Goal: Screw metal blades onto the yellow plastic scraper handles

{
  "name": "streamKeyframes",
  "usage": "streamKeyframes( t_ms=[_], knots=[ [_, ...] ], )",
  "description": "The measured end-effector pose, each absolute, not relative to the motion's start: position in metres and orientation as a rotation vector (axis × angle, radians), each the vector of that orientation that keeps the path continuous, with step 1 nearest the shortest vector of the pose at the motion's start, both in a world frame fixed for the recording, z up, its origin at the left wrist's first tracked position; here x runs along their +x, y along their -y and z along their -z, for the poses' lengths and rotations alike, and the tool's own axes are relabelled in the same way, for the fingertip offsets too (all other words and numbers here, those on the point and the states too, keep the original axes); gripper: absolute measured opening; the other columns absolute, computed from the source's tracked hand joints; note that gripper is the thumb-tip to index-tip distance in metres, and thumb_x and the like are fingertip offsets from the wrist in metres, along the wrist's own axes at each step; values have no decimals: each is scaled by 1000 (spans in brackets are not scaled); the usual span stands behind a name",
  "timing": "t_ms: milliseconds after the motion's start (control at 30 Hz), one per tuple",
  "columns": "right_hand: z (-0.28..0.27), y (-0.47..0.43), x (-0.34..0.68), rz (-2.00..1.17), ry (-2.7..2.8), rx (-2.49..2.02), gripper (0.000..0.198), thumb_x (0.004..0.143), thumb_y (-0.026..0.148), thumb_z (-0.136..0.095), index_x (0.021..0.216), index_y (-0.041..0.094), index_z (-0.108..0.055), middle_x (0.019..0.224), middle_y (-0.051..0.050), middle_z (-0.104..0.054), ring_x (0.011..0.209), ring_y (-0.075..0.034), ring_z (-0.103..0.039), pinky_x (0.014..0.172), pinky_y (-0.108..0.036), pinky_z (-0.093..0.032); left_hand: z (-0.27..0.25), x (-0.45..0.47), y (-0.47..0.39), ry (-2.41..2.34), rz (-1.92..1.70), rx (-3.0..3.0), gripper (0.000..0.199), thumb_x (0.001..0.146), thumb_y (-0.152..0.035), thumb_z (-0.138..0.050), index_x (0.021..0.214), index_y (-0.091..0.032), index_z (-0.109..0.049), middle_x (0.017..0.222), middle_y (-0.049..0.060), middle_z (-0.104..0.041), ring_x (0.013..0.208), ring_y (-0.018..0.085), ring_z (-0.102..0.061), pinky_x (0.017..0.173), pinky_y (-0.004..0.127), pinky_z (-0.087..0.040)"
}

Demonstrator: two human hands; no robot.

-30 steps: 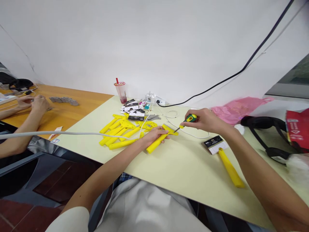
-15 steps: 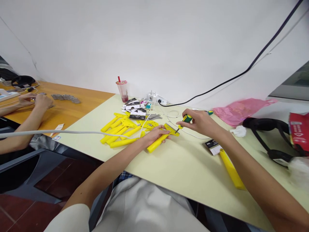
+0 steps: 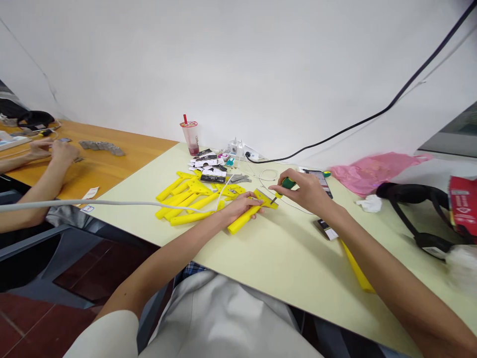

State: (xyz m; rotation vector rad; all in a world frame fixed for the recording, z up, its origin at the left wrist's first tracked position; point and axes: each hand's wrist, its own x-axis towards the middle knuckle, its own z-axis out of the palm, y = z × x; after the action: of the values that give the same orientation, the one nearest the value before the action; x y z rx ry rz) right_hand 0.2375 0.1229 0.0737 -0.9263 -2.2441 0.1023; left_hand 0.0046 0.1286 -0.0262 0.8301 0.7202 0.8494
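Left hand [image 3: 244,205] gripping yellow scraper [image 3: 239,223] near its head; right hand [image 3: 306,190], fingers closed round green-and-yellow screwdriver [image 3: 288,183], tip at scraper's head.

Smooth plastic scraper handle [image 3: 240,222], crinkled plastic bag [image 3: 376,171], matt tabletop [image 3: 268,268].

Yellow scraper [image 3: 241,221], green-and-yellow screwdriver [image 3: 287,183]

Text check: print seen, no words legible

Red bag [image 3: 462,194]: white print plus triangle mark [image 3: 463,211], words too small to read. Black packs [image 3: 213,177]: pale lettering, unreadable at this size. Card [image 3: 328,229]: tiny pale print, same. Black strap [image 3: 405,220]: white label [image 3: 435,252], lines too fine. Corner sticker [image 3: 88,209]: blue and white, blurred. Phone [image 3: 321,180]: something on screen, too small to make out.
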Motion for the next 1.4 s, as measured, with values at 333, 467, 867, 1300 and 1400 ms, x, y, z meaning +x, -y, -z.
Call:
streamKeyframes(
  t_ms=[333, 467, 867, 1300, 1400],
  knots=[
    [-91, -121, 246, -261, 2294, -769, 23, 107, 44, -63, 125, 31, -67, 126, -9, -76, 104, -29, -77, 92, -46, -61, 22, 4, -125, -712, -899, 821, 49, 74, -21, -93, 97, -21, -50, 108, 11, -76, 73, 16, -75, 42, 18, -43],
    [-86, -126, 248, -130, 2271, -768, 22, 104, 51, -67, 106, 28, -69, 98, -6, -76, 84, -27, -75, 80, -43, -60, 19, 4, -123, -701, -898, 819, 51, 73, -21, -94, 96, -21, -49, 107, 10, -74, 72, 16, -74, 41, 18, -41],
    [-92, -125, 253, -96, 2348, -829, 19, 107, 46, -62, 108, 28, -68, 102, -9, -74, 89, -29, -74, 82, -46, -60, 17, 3, -124, -734, -901, 755, 47, 77, -15, -90, 98, -21, -49, 101, 9, -73, 72, 16, -73, 44, 17, -39],
    [-91, -119, 245, -148, 2365, -895, 20, 106, 47, -61, 105, 28, -62, 101, -7, -74, 88, -28, -73, 79, -43, -57, 19, 3, -125, -713, -900, 774, 45, 77, -15, -89, 97, -21, -49, 102, 8, -72, 73, 15, -72, 45, 19, -41],
    [-91, -119, 246, -199, 2406, -822, 21, 106, 45, -62, 119, 28, -59, 127, -12, -70, 114, -31, -72, 95, -47, -59, 18, 4, -125, -733, -911, 768, 43, 79, -13, -86, 96, -21, -48, 102, 9, -72, 72, 15, -72, 43, 18, -40]
  ],
)
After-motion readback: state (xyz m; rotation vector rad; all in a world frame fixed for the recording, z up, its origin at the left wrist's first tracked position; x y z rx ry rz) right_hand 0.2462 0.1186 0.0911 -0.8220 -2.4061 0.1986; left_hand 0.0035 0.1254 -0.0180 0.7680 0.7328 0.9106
